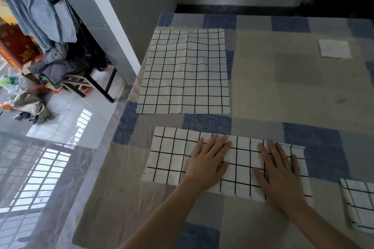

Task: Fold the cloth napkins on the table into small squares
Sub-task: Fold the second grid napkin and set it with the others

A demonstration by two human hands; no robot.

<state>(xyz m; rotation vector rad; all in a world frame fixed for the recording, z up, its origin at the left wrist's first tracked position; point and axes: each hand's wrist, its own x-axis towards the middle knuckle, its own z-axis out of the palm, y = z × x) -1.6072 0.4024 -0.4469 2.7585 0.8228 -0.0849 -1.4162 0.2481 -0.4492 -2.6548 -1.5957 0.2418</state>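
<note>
A white napkin with a black grid lies folded into a long strip near the table's front. My left hand rests flat on its middle, fingers spread. My right hand presses flat on its right part, fingers apart. Neither hand grips the cloth. Behind it a second grid napkin lies spread out flat. A folded grid napkin sits at the right edge. A small plain white folded square lies at the far right.
The table wears a blue, grey and beige patchwork cloth. Its left edge drops to a shiny tiled floor. A white pillar stands close by the table's far left corner; clothes and a stool lie beyond it.
</note>
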